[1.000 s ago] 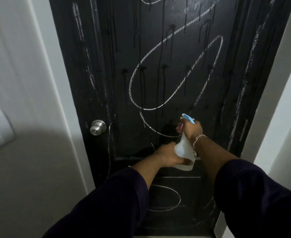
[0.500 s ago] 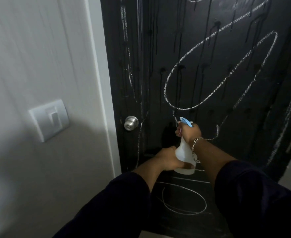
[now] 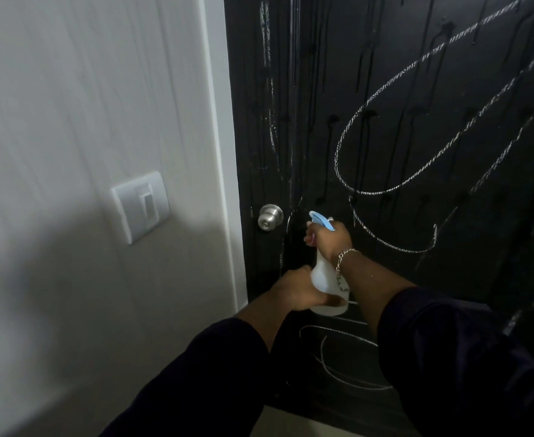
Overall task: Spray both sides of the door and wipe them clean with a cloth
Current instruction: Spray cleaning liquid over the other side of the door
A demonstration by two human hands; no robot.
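Both hands have shifted left toward the knob point(image 3: 270, 216) as the view swung. Stretched forward, the right hand point(image 3: 332, 239) is wrapped around the neck of the spray bottle point(image 3: 326, 279), upright just before the black door point(image 3: 417, 121); the left hand point(image 3: 303, 291) cups its base.

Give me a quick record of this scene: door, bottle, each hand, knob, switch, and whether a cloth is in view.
door: black, shut, chalk loops and wet drip streaks on it
bottle: white with blue trigger head, upright, nozzle toward the door's knob side
right hand: grips the bottle neck at the trigger
left hand: holds the bottle's base
knob: silver, at the door's left edge, untouched
switch: white, on the wall left of the frame
cloth: none in view
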